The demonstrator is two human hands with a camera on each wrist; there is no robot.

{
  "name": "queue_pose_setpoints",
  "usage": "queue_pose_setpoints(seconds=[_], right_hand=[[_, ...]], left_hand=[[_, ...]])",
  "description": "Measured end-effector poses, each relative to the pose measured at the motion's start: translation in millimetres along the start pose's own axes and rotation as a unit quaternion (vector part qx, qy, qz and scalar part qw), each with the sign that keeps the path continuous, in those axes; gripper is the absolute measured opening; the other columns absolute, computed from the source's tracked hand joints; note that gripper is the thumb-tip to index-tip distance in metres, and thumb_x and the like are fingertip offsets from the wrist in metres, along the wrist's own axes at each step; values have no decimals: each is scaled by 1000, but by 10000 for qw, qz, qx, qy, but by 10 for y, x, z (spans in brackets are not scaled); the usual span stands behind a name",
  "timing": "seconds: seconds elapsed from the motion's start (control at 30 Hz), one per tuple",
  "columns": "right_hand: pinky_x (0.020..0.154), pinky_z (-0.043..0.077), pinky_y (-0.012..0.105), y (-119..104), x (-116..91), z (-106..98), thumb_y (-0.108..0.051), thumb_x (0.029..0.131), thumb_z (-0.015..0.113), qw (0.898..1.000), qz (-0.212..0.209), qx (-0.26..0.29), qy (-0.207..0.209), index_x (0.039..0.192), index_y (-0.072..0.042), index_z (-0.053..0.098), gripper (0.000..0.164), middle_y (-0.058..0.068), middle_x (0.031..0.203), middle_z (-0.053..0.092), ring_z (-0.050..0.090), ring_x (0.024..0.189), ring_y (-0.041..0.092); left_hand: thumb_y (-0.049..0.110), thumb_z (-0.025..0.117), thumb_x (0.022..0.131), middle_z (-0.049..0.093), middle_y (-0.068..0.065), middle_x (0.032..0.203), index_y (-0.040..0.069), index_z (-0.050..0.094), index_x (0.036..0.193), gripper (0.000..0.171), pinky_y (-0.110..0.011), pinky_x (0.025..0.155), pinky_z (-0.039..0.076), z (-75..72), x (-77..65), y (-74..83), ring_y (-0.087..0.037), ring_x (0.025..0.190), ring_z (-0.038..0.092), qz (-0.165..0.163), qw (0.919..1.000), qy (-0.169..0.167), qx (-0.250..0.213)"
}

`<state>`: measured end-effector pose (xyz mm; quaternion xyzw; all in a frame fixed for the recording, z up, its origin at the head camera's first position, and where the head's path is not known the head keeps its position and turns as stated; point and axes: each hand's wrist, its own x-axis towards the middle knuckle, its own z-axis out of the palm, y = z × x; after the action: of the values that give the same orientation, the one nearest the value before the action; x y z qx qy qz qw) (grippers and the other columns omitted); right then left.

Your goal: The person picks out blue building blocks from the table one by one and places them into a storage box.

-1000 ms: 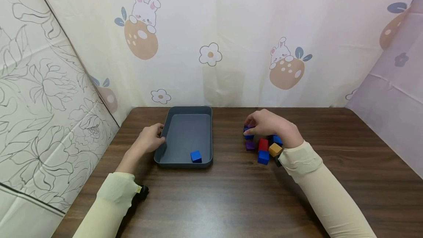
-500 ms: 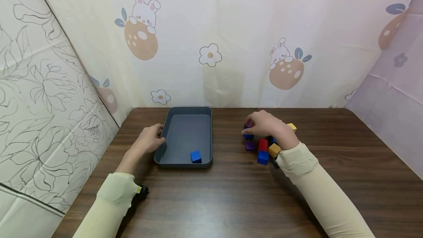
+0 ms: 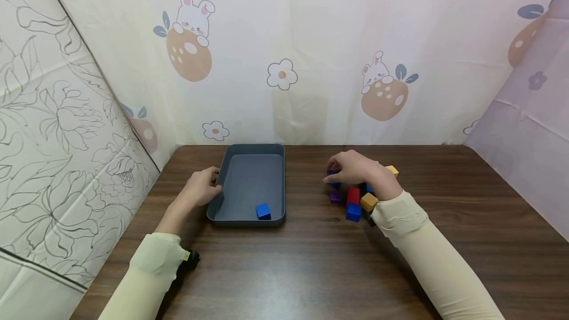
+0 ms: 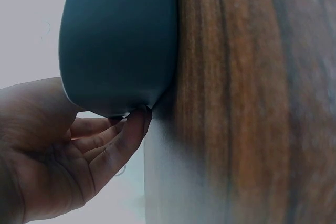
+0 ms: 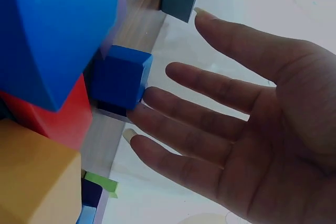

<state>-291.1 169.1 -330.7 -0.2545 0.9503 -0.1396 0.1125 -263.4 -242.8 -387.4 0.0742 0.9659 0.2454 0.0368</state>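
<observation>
My left hand (image 3: pixel 202 187) rests at the left side of a dark grey tray (image 3: pixel 249 221), its fingertips touching the outer wall; the left wrist view shows the tray wall (image 4: pixel 115 40) above the fingers. Inside the tray's near right corner lies a blue cube (image 3: pixel 263 211). Over the far left of a group of blocks hovers my right hand (image 3: pixel 353 167). In the right wrist view its fingers are nearly straight, with fingertips at or against a blue block (image 5: pixel 121 77) and the thumb spread apart. The hand partly hides this block in the head view.
Nearby sit a purple block (image 3: pixel 335 197), a red block (image 3: pixel 353 195), another blue cube (image 3: pixel 353 212), an orange block (image 3: pixel 369 202) and a yellow block (image 3: pixel 391 170). A green block (image 5: pixel 102 183) shows in the right wrist view. Patterned cloth (image 3: pixel 306 63) hangs behind the table.
My right hand and forearm have shifted slightly left, and the yellow block behind the wrist has come into view. The left hand and tray stay in place.
</observation>
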Motion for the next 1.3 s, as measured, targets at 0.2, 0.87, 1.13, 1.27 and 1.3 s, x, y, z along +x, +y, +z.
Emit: queue_pose_setpoints(seconds=[0.2,0.87,1.13,1.27,1.3], right_hand=[[96,50,53,6,7,-2,-32,87,75,9997,-138,178,-122,121,-1,66,47,20,119,68,59,111,33],[93,52,51,-20,41,59,-22,85,77,9994,-225,208,-153,120,-3,68,40,15,117,69,61,108,30],[93,53,50,-9,68,100,-24,86,76,9996,41,39,-267,125,-5,67,44,14,118,68,60,107,27],[89,54,49,12,75,122,-24,87,76,9995,37,-49,-297,123,-6,68,41,14,116,68,60,103,26],[88,55,49,15,74,124,-23,87,76,9995,34,-65,-302,122,-7,69,40,13,115,68,61,102,26]], left_hand=[[10,59,93,62,-31,123,-8,47,139,51,-54,88,52,7,-2,-6,-40,110,59,13,10000,20,1],[9,59,93,63,-31,121,-8,48,139,51,-52,85,54,7,-14,-4,-38,106,61,-9,10000,54,-11],[10,60,92,63,-30,121,-8,47,140,52,-52,85,54,9,-20,-8,-38,106,61,-21,10000,34,-6],[10,60,92,63,-30,121,-8,48,140,52,-52,86,54,6,-17,-3,-38,107,60,-31,10000,29,9],[10,60,93,63,-30,121,-8,48,140,52,-53,86,54,6,-15,-3,-38,107,60,-30,10000,30,14]])
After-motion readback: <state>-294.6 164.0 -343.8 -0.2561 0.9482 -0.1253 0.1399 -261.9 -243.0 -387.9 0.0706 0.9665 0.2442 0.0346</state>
